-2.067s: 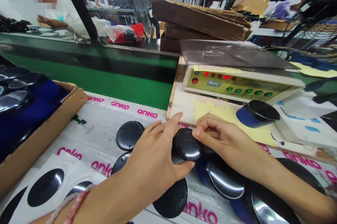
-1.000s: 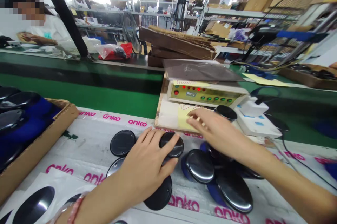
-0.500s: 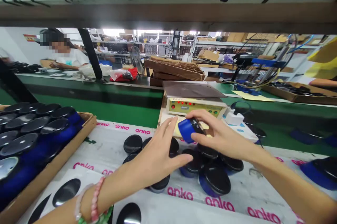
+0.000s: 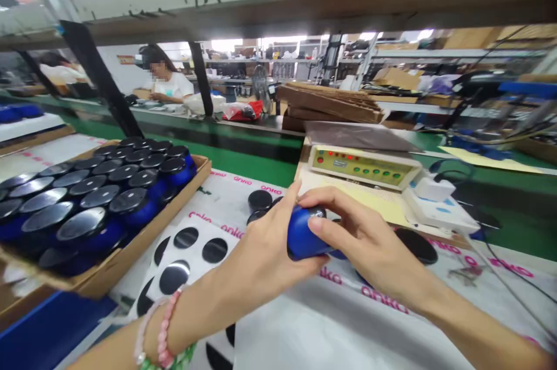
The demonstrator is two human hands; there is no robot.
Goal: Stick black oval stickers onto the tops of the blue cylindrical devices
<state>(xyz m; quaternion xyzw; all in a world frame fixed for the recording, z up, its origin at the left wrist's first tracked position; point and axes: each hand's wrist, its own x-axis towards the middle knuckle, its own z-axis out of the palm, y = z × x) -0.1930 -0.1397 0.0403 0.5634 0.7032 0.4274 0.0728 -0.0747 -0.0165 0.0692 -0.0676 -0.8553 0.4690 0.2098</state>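
Observation:
A blue and black round unit (image 4: 307,235) is held up on its side above the bench, between my two hands. My left hand (image 4: 265,242) closes around its left end, thumb beneath and fingers behind. From the other side my right hand (image 4: 354,236) grips it with thumb and fingers. Below and behind the hands, similar units with glossy black tops (image 4: 260,200) stand on the bench, partly covered by my arms. Under my left forearm lies a white sheet with black discs (image 4: 174,276).
At left, a cardboard tray (image 4: 191,187) holds rows of blue and black units. An instrument box with red and green lights (image 4: 363,164) stands ahead, beside a white power adapter (image 4: 435,189) with cables. A shelf beam (image 4: 261,7) crosses overhead. A co-worker (image 4: 167,83) sits beyond.
The view has swung left, showing more of the tray. My left hand, open before, has closed on the blue and black unit; my right hand still holds it, now nearer me.

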